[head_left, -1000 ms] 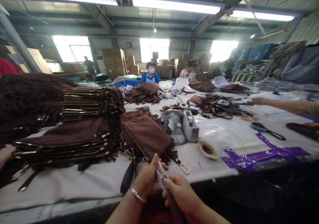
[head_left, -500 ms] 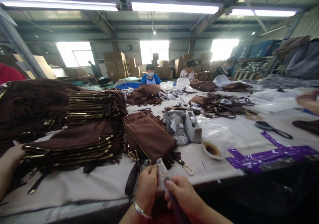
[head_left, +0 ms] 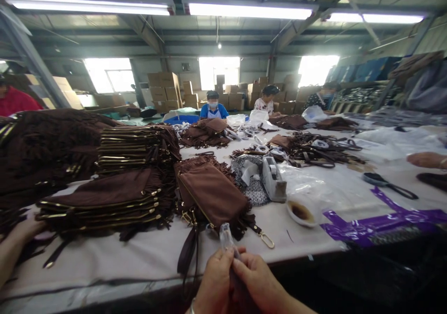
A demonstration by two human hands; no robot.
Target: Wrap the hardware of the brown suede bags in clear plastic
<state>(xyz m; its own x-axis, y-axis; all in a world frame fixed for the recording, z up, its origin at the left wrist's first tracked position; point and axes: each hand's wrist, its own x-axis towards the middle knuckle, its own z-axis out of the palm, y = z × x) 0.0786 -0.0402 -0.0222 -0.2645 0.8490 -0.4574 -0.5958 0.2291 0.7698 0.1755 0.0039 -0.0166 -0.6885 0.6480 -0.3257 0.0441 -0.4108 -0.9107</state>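
At the table's near edge, my left hand [head_left: 215, 274] and my right hand [head_left: 257, 277] meet with fingers pinched on a dark strap wrapped in clear plastic [head_left: 226, 236]. The plastic's tip pokes up beyond my fingers, while the strap's lower part hangs between my palms. Just past it lies a brown fringed bag [head_left: 216, 193] with a gold zipper. A dark wrist loop [head_left: 188, 251] droops from the bag over the table edge. A gold clasp [head_left: 267, 240] rests at the bag's right corner.
Stacked brown bags [head_left: 98, 188] fill the left, beside another person's hand [head_left: 26, 232]. A tape dispenser [head_left: 274, 181], a bowl of brown residue [head_left: 301, 211] and purple tape [head_left: 380, 223] sit to the right. Another person's hand [head_left: 424, 160] is at far right. Co-workers sit across the table.
My left hand has drawn back from the bag's corner and slid down the strap beside my right hand. The view has shifted slightly. The person's hand at far right has moved lower.
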